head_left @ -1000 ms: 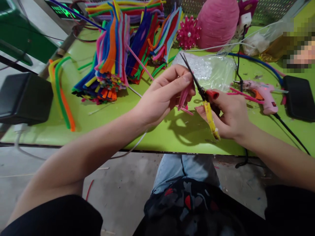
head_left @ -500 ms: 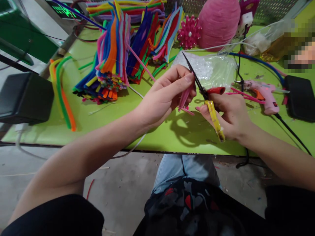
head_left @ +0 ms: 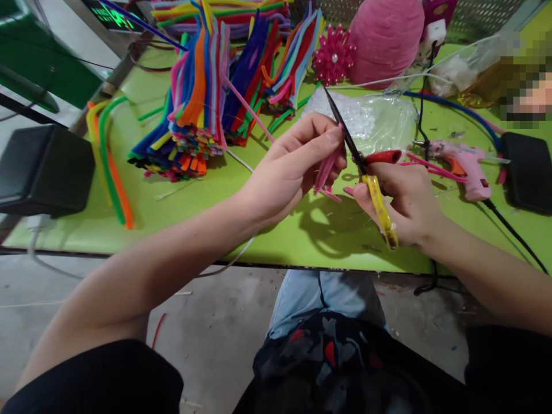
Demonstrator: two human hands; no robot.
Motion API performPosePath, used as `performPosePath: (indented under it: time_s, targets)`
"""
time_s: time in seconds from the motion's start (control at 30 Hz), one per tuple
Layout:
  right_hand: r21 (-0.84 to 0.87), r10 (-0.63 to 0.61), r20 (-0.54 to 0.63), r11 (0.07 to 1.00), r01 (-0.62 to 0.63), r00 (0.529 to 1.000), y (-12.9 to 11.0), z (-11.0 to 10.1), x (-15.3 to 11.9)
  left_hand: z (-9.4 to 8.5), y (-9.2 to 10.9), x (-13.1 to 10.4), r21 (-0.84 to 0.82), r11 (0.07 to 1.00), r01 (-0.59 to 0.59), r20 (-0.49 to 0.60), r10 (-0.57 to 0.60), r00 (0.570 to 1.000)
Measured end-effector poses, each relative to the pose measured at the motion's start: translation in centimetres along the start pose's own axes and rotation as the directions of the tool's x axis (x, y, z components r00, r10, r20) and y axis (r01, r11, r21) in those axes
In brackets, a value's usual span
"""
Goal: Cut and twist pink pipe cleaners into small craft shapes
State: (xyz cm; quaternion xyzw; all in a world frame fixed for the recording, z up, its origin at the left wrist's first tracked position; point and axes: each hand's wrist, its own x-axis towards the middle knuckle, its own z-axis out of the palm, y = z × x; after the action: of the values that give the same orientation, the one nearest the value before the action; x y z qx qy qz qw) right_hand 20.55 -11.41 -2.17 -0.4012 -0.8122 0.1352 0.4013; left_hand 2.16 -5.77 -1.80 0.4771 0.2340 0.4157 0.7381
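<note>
Pink pipe cleaners (head_left: 326, 172), bent into a small bundle, are pinched between the thumb and fingers of my left hand (head_left: 297, 158). My right hand (head_left: 407, 201) is closed round a pair of scissors (head_left: 357, 155) with one yellow and one red handle. The dark blades point up and to the left, right beside my left fingertips; they look nearly closed. Whether the blades touch the pink piece I cannot tell. Beyond my hands lies a clear plastic bag (head_left: 383, 115) of small white pieces. A pink flower (head_left: 334, 56) with a pearl centre stands behind it.
Bundles of coloured pipe cleaners (head_left: 196, 103) stand at the back left, with loose ones (head_left: 112, 167) nearby. A black box (head_left: 45, 169) sits at the left. On the right are a pink glue gun (head_left: 463, 167), a black phone-like slab (head_left: 526, 172) and cords. A pink wrapped form (head_left: 386, 43) stands behind.
The scissors and my right hand have shifted very slightly to the right. My left hand keeps its pinch on the pink pipe cleaners, almost unmoved.
</note>
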Motion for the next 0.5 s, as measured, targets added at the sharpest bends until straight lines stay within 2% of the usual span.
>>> performPosePath:
  time_s: [0.23,0.5]
  targets:
    - [-0.056,0.059,0.022,0.997,-0.057,0.998,-0.22,-0.41,0.09,-0.05,0.12,0.18,0.052,0.998,0.031,-0.049,-0.028,0.998]
    - [-0.013,0.135,0.023,0.991,-0.135,0.991,-0.14,-0.21,-0.08,-0.39,-0.11,0.30,-0.026,0.999,-0.027,0.023,0.027,0.999]
